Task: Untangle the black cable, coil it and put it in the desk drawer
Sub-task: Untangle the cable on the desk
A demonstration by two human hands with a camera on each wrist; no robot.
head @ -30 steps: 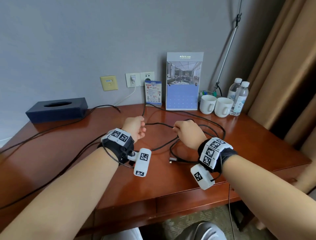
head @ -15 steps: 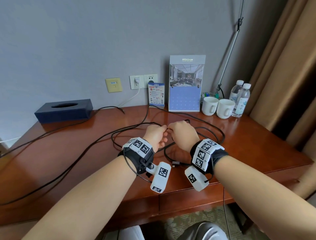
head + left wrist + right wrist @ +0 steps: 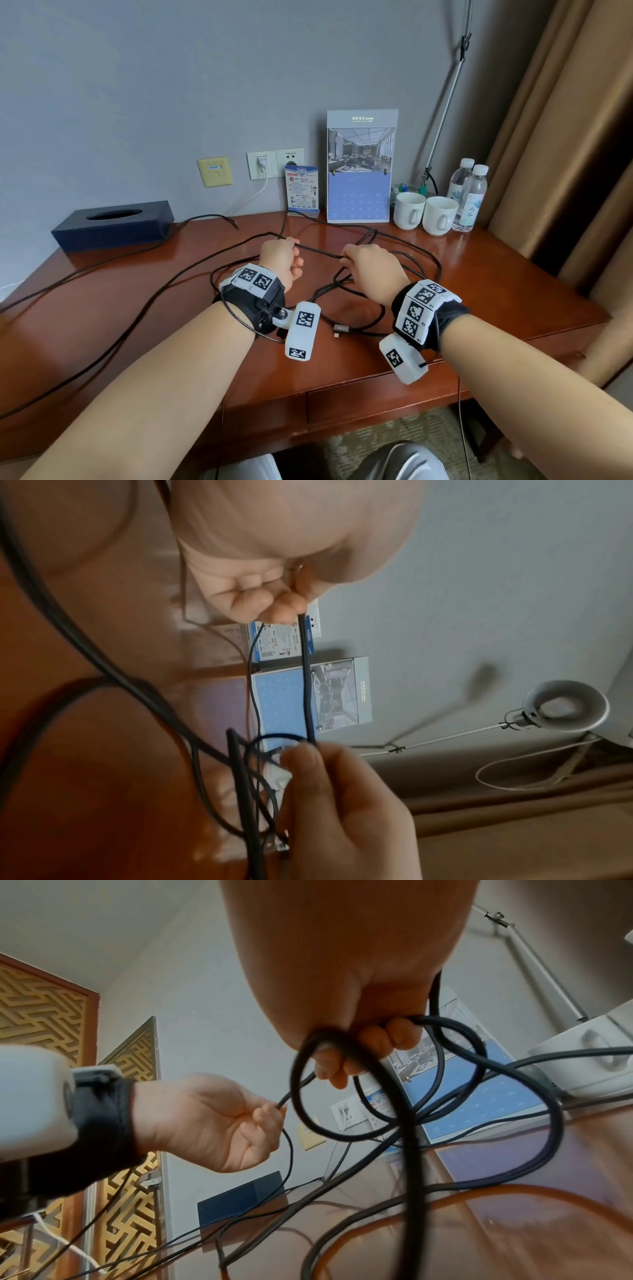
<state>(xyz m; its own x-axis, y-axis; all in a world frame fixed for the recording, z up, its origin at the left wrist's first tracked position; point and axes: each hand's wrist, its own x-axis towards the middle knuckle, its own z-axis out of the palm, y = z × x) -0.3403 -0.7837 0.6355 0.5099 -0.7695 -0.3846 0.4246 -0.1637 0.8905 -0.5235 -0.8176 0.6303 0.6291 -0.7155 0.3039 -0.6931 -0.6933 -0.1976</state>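
Observation:
The black cable (image 3: 318, 253) lies in tangled loops on the wooden desk (image 3: 496, 291), and a short stretch of it is held taut between my hands. My left hand (image 3: 293, 245) pinches the cable between thumb and curled fingers (image 3: 270, 604). My right hand (image 3: 346, 257), a little to its right, grips several gathered loops (image 3: 404, 1096) in its curled fingers (image 3: 371, 1045). A metal connector end (image 3: 339, 330) rests on the desk between my wrists. The desk drawer (image 3: 376, 407) is shut under the front edge.
A dark tissue box (image 3: 113, 224) sits at the back left. A calendar stand (image 3: 359, 171), two white mugs (image 3: 424, 214) and water bottles (image 3: 471, 195) line the back right. Thin black wires (image 3: 102, 308) cross the left of the desk. Curtains (image 3: 565, 137) hang at the right.
Half a second ago my hands met at the cable; now the left hand has drawn away to the left, and a length of cable is stretched between them.

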